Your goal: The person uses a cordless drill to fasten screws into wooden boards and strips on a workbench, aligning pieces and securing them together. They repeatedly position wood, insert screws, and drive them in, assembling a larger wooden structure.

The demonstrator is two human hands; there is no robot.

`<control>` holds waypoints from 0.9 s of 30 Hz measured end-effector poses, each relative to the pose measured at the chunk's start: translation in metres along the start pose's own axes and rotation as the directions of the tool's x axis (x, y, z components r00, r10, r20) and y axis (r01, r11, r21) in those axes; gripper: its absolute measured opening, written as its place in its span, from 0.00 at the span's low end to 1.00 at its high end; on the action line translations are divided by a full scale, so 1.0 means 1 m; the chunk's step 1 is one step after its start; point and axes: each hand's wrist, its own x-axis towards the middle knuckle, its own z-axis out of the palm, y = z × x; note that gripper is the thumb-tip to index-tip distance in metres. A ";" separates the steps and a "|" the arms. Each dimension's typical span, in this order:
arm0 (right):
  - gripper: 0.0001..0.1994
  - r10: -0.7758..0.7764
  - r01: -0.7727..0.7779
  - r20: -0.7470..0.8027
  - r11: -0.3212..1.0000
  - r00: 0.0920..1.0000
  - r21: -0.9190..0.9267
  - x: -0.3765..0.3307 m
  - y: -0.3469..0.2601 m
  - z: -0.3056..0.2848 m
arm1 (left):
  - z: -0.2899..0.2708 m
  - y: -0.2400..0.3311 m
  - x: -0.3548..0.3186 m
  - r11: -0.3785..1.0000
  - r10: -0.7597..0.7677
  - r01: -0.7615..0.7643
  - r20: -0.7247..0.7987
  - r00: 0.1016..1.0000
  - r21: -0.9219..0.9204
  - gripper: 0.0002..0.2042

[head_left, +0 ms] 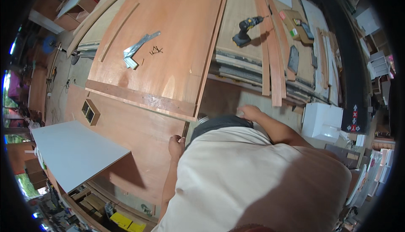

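Observation:
My left hand [176, 144] hangs low on my left side, its fingers curled, next to the right edge of a lower plywood sheet [147, 135]. Whether it grips that edge I cannot tell. By my right hip, my right hand [249, 113] is closed, with a small pale bit at its fingertips that is too small to name. Ahead of me lies a large plywood panel [168, 71] with a thin strip along each side and a wider band along its near edge. On it rest silvery metal brackets or hinges [137, 50] and a small pile of screws [157, 50].
A yellow-and-black cordless drill [244, 31] stands on stacked boards at the right, beside long wooden strips [274, 63] jutting nearer. A white board [78, 151] and a small wooden box frame [90, 112] are at left. A white box [322, 122] sits at right.

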 end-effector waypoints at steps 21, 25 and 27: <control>0.12 -0.362 0.159 -0.188 0.741 0.913 -0.653 0.252 -0.046 -0.264 | 0.029 0.157 0.119 0.961 0.077 -0.049 -0.093 0.993 0.271 0.42; 0.20 -0.399 0.124 -0.178 0.624 0.899 -0.771 0.325 -0.040 -0.305 | 0.041 0.179 0.134 0.909 -0.124 0.168 -0.136 0.983 0.381 0.46; 0.25 -0.403 0.125 -0.145 0.572 0.904 -0.811 0.359 -0.031 -0.319 | 0.048 0.175 0.138 0.906 -0.134 0.182 -0.149 0.980 0.381 0.44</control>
